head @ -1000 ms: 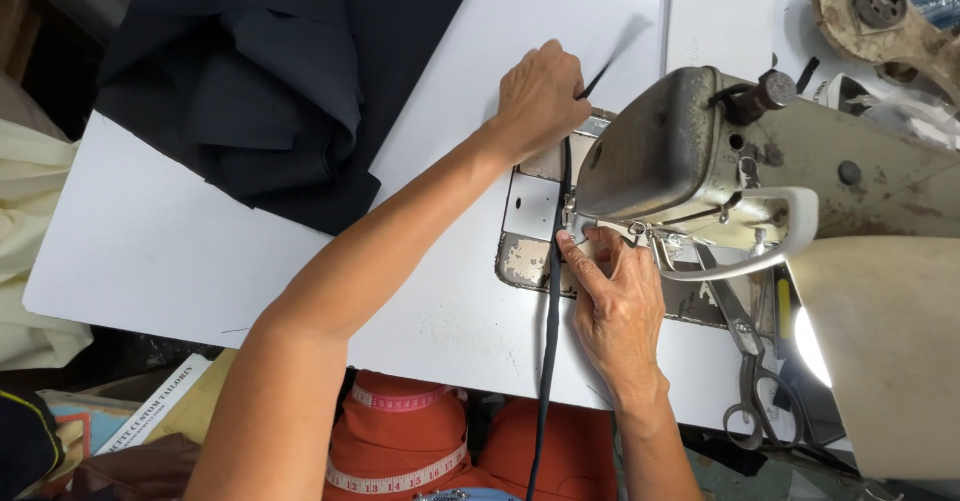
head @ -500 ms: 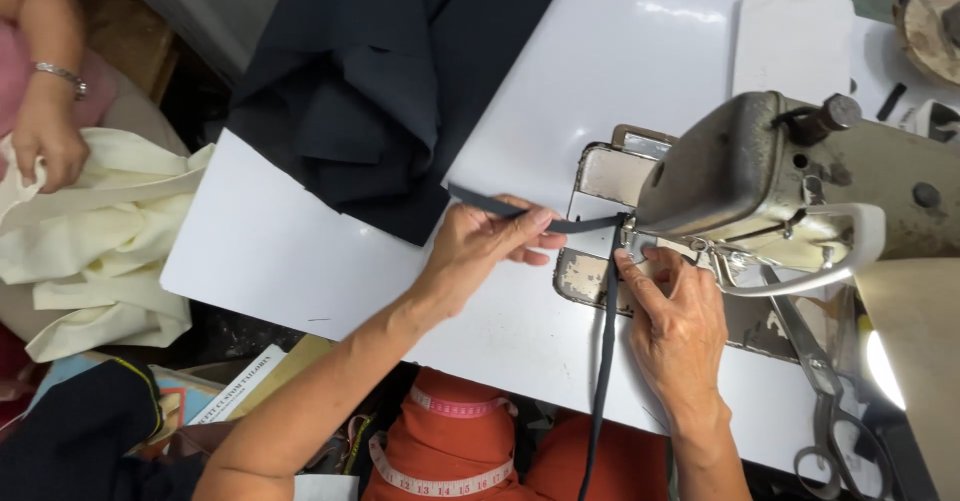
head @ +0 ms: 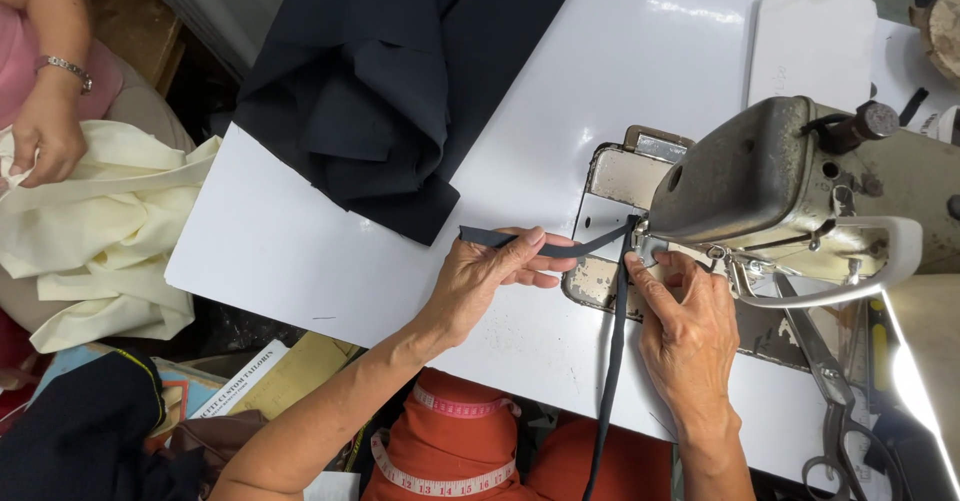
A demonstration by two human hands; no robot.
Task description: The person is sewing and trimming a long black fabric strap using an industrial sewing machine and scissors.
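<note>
Your left hand (head: 490, 276) has the dark strip (head: 500, 238) pinched between thumb and fingers, pulled off to the side of the needle. Your right hand (head: 690, 336) presses fingertips down on it right under the sewing machine (head: 760, 181) head. Most of the strip hangs off the table edge toward you, so looks barely started. Dark fabric pile (head: 380, 111) sits untouched beyond.

One head-worn camera looks almost straight down, close over the white worktop (head: 330, 261), with the sewing machine (head: 760, 181) at right and the wearer's lap along the bottom edge.
</note>
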